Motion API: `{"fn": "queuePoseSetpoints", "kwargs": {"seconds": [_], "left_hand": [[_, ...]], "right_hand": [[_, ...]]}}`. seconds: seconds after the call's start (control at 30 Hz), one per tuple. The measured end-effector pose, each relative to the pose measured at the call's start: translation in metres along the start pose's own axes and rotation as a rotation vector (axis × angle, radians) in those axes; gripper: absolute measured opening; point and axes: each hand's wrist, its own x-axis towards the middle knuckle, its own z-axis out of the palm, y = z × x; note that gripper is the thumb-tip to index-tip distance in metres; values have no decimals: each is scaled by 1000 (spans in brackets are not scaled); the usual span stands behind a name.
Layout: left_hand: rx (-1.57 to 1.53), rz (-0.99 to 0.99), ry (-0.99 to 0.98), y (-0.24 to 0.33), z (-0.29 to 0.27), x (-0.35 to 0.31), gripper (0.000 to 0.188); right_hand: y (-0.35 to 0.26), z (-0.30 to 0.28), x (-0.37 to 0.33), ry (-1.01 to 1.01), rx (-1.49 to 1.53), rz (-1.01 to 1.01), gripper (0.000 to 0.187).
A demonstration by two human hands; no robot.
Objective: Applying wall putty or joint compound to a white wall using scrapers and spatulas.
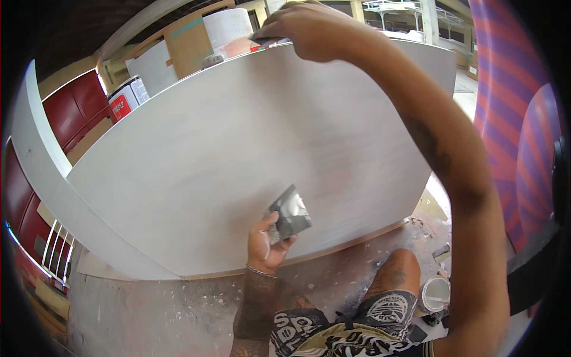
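My left hand (269, 247) is closed around a square, grey metal putty spreader (292, 213), its thumb over the near edge. The blade is shiny with some pale smears, and it is held in front of the lower part of a large white panel (178, 160). Raised high, my right hand (309, 30) is at the panel's top edge. Its fingers are pinched on a thin, dark scraper blade (266, 39), partly hidden by the hand and slightly blurred. Whether that blade touches the panel I cannot tell.
Behind the panel's upper left edge stands a white and red can (128, 98). By my right knee is a white tub (435, 294) on the spattered floor (160, 315). A purple and pink striped shape (511, 107) rises at the right. A white board (44, 131) stands at the left.
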Motion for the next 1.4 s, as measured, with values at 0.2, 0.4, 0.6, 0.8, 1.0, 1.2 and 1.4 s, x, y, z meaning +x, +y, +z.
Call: {"fn": "queuePoseSetpoints", "kwargs": {"seconds": [0.2, 0.4, 0.6, 0.8, 1.0, 1.2, 1.4], "left_hand": [[-49, -25, -59, -8, 2, 9, 23], [-205, -18, -58, 2, 10, 11, 22], [-128, -111, -175, 9, 31, 31, 24], [-44, 17, -140, 23, 42, 20, 20], [32, 19, 37, 3, 30, 12, 16], [-75, 23, 47, 3, -1, 9, 16], [-83, 102, 58, 7, 0, -3, 19]], "right_hand": [[30, -17, -3, -408, -80, 143, 41], [-39, 23, -134, 254, 252, 173, 64], [-151, 87, -228, 125, 1017, 337, 73], [-15, 137, -261, 520, 437, 739, 60], [153, 137, -212, 954, -3, 853, 54], [16, 139, -81, 888, 310, 889, 56], [-94, 129, -53, 764, 193, 617, 51]]}}
